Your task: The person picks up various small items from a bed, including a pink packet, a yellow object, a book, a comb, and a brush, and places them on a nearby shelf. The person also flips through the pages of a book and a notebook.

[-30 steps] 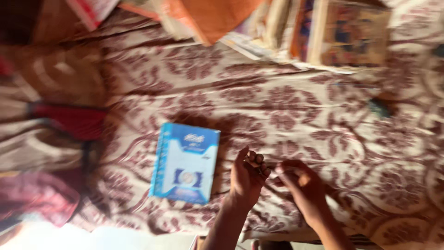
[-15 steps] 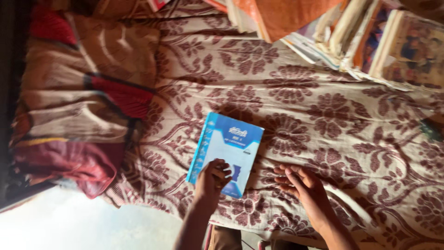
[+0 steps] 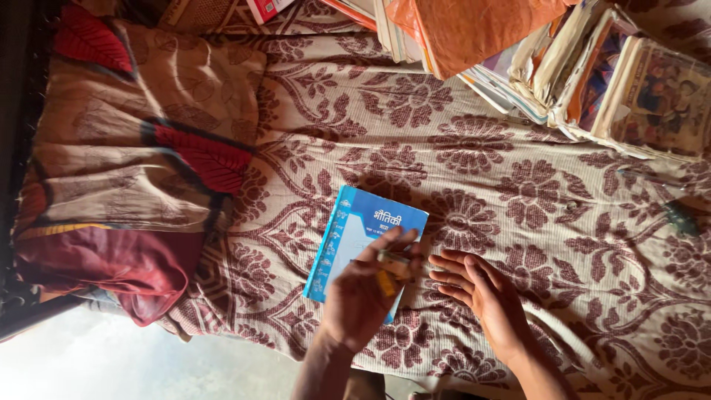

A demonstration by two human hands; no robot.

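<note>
Now: two hands over a blue book on a patterned bed

Broadly, the bed (image 3: 533, 192) fills the view, spread with a cream cover worked in maroon flowers and vines. At its left end lies a folded blanket (image 3: 126, 170) in tan, cream and deep red, with leaf shapes on it. Along the top edge sits a loose heap of books and papers (image 3: 563, 67), an orange sheet (image 3: 481, 30) lying over part of it; the heap is well apart from the hands.

Near the middle of the bed lies a blue book (image 3: 355, 230), flat on the cover, tilted a little, its lower right part hidden behind the left hand. It is thin, with a pale panel on its front.

The left hand (image 3: 363, 296) is raised above the lower end of the book, palm towards the camera. Its fingers (image 3: 385, 244) are curled lightly around a small yellowish thing (image 3: 389, 274), pinched against the thumb; what that thing is cannot be told. Whether the hand also touches the book cannot be told.

The right hand (image 3: 485, 296) lies just beside the book's right edge, palm down on the cover, its fingers stretched out and spread, holding nothing. The fingertips point towards the left hand and come close to it
</note>
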